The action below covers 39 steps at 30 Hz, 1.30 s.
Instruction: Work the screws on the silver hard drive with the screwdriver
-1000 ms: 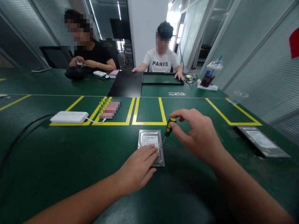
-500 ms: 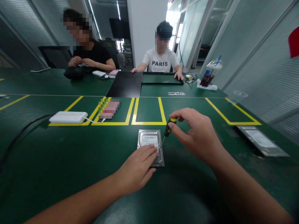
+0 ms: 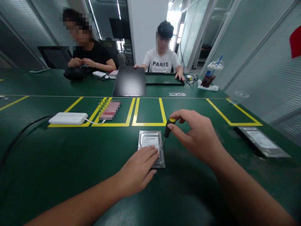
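Note:
A silver hard drive [image 3: 150,135] with a white label lies flat on the green table in front of me. My left hand [image 3: 138,171] rests on its lower left part, fingers stretched out flat over the label and thumb along the near edge. Part of the label is hidden under these fingers. Between thumb and fingertips, my right hand [image 3: 191,131] grips a small black-and-yellow screwdriver [image 3: 167,129]. The tool is tilted, and its tip meets the drive's right edge.
A second hard drive [image 3: 263,141] lies at the right. Yellow tape [image 3: 113,124] marks boxes on the table. A white power bank [image 3: 68,118] with cables lies left, near a blurred pink item [image 3: 110,110]. Across the table, two people sit; one holds a black panel [image 3: 130,81]. A drink cup [image 3: 210,75] stands far right.
The black panel across the table has been tilted up and shifted slightly right by the person there. My hands, the screwdriver and the drive stay nearly in place.

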{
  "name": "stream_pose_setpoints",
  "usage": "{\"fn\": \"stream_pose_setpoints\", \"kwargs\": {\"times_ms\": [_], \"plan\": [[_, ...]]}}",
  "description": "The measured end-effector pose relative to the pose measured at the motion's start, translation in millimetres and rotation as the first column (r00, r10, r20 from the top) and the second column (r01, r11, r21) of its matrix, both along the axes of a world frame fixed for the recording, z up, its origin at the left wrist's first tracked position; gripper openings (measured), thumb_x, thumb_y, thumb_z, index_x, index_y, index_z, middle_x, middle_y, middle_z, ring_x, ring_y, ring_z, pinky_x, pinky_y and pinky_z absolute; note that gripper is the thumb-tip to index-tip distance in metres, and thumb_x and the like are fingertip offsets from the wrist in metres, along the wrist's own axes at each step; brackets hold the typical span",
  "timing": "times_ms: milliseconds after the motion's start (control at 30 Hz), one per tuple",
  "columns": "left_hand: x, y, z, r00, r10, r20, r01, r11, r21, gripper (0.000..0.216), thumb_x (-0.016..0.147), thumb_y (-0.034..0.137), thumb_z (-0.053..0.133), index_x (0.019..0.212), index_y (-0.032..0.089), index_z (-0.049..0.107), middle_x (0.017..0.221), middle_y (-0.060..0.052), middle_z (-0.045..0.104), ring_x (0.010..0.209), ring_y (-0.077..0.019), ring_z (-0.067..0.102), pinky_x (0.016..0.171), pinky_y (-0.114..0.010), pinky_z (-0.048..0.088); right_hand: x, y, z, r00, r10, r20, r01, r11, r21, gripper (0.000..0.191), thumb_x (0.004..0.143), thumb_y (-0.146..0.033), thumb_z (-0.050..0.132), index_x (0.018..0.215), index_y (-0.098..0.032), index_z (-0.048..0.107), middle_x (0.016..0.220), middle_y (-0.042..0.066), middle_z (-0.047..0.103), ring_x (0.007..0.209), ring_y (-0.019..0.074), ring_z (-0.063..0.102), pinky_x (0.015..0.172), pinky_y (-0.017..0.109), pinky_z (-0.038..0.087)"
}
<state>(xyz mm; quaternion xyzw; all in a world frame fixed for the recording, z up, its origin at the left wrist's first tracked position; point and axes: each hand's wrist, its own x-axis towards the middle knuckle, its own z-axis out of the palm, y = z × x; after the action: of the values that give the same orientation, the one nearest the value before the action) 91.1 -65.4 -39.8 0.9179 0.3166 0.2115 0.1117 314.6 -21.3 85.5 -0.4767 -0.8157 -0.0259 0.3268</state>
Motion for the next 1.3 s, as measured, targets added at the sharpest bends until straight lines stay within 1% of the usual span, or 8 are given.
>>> {"fn": "stream_pose_setpoints", "kwargs": {"times_ms": [100, 300, 500, 667, 833, 1067, 1167, 1300], "plan": [[0.1, -0.2, 0.0, 1.000, 0.002, -0.011, -0.002, 1.000, 0.001, 0.057, 0.090, 0.019, 0.057, 0.145, 0.013, 0.042, 0.149, -0.016, 0.047, 0.141, -0.0304, 0.040, 0.116, -0.054, 0.038, 1.0, -0.6, -0.6, 1.000, 0.004, -0.019, -0.003, 1.000, 0.016, 0.015, 0.085, -0.019, 0.062, 0.100, -0.018, 0.064, 0.093, 0.006, 0.070, 0.082, 0.0196, 0.061, 0.075, 0.033, 0.046], [0.1, -0.3, -0.8, 1.000, 0.003, -0.019, -0.004, 1.000, -0.005, 0.058, 0.090, 0.019, 0.057, 0.145, 0.012, 0.042, 0.150, -0.016, 0.046, 0.142, -0.0296, 0.039, 0.117, -0.053, 0.036, 0.7, 0.0, -0.4, 0.999, 0.041, -0.008, -0.041, 0.999, -0.017, 0.013, 0.086, -0.027, 0.066, 0.095, -0.018, 0.064, 0.092, 0.005, 0.067, 0.085, 0.0201, 0.060, 0.075, 0.033, 0.045], [-0.9, 0.0, -0.3, 1.000, -0.001, 0.006, 0.001, 1.000, -0.008, 0.058, 0.089, 0.018, 0.058, 0.144, 0.013, 0.043, 0.149, -0.016, 0.047, 0.141, -0.0300, 0.040, 0.116, -0.053, 0.037, 0.3, -0.1, -1.2, 1.000, 0.026, -0.017, -0.025, 0.998, 0.051, 0.014, 0.083, -0.020, 0.066, 0.097, -0.017, 0.063, 0.090, 0.005, 0.069, 0.081, 0.0193, 0.061, 0.074, 0.032, 0.045], [-0.6, -0.2, -0.1, 1.000, 0.000, 0.016, 0.000, 1.000, -0.012, 0.059, 0.089, 0.019, 0.058, 0.145, 0.014, 0.041, 0.149, -0.016, 0.047, 0.141, -0.0305, 0.040, 0.116, -0.054, 0.037, -0.1, 0.0, -0.1, 0.999, 0.042, -0.015, -0.041, 0.999, 0.029, 0.011, 0.084, -0.020, 0.064, 0.094, -0.018, 0.064, 0.091, 0.005, 0.069, 0.082, 0.0196, 0.061, 0.074, 0.032, 0.045], [-0.2, 0.1, -1.4, 1.000, -0.002, 0.018, 0.003, 1.000, -0.011, 0.059, 0.089, 0.019, 0.058, 0.145, 0.014, 0.041, 0.149, -0.016, 0.047, 0.141, -0.0307, 0.040, 0.116, -0.055, 0.037, -0.6, 0.1, 1.4, 0.999, 0.045, -0.014, -0.045, 0.999, -0.015, 0.010, 0.085, -0.026, 0.066, 0.092, -0.018, 0.065, 0.091, 0.006, 0.067, 0.085, 0.0204, 0.060, 0.075, 0.033, 0.046], [-0.3, -0.1, 0.1, 1.000, -0.001, 0.011, 0.001, 1.000, -0.013, 0.058, 0.089, 0.019, 0.058, 0.145, 0.014, 0.042, 0.149, -0.016, 0.048, 0.141, -0.0304, 0.040, 0.116, -0.054, 0.038, 0.7, -0.4, -0.4, 1.000, 0.023, -0.012, -0.023, 0.999, 0.032, 0.015, 0.085, -0.021, 0.064, 0.099, -0.018, 0.064, 0.092, 0.006, 0.069, 0.082, 0.0193, 0.062, 0.074, 0.033, 0.046], [-0.1, 0.3, 0.6, 1.000, -0.001, -0.006, 0.000, 1.000, -0.012, 0.058, 0.089, 0.019, 0.058, 0.145, 0.013, 0.042, 0.149, -0.016, 0.047, 0.141, -0.0303, 0.040, 0.116, -0.054, 0.037, 0.1, 0.0, -0.1, 0.998, 0.056, -0.024, -0.055, 0.998, 0.012, 0.013, 0.085, -0.022, 0.064, 0.098, -0.018, 0.064, 0.095, 0.006, 0.068, 0.085, 0.0199, 0.061, 0.075, 0.033, 0.047], [-0.1, 0.5, -0.2, 1.000, 0.000, 0.000, 0.000, 1.000, -0.013, 0.058, 0.089, 0.019, 0.058, 0.145, 0.014, 0.042, 0.149, -0.016, 0.047, 0.141, -0.0304, 0.040, 0.115, -0.054, 0.038, 0.1, 0.3, 0.3, 0.999, 0.045, -0.014, -0.045, 0.999, 0.005, 0.009, 0.085, -0.023, 0.064, 0.093, -0.019, 0.064, 0.092, 0.006, 0.068, 0.084, 0.0202, 0.060, 0.075, 0.033, 0.046]]}}
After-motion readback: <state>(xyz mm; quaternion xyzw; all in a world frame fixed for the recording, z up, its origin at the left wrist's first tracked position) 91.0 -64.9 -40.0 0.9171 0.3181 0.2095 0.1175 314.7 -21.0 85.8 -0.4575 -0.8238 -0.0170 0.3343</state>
